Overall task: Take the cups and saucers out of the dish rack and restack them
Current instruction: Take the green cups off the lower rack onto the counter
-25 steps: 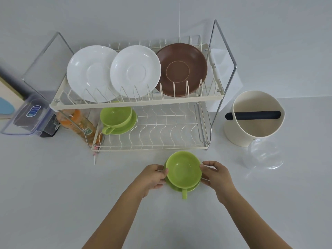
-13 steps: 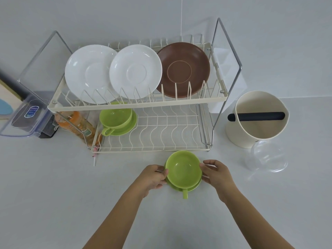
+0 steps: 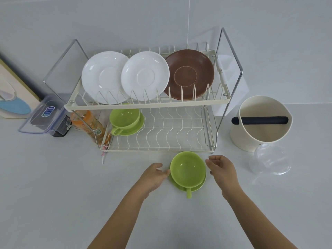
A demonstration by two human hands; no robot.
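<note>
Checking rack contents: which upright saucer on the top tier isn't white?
The brown saucer, rightmost on the top tier; the two saucers left of it are white.

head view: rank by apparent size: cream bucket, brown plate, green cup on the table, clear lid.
1. cream bucket
2. brown plate, a little smaller than the bucket in the picture
3. and 4. clear lid and green cup on the table look alike; the lid's see-through edge is hard to trace, so unranked.

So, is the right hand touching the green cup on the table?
Apart: the head view shows bare table between the right hand and the green cup.
</note>
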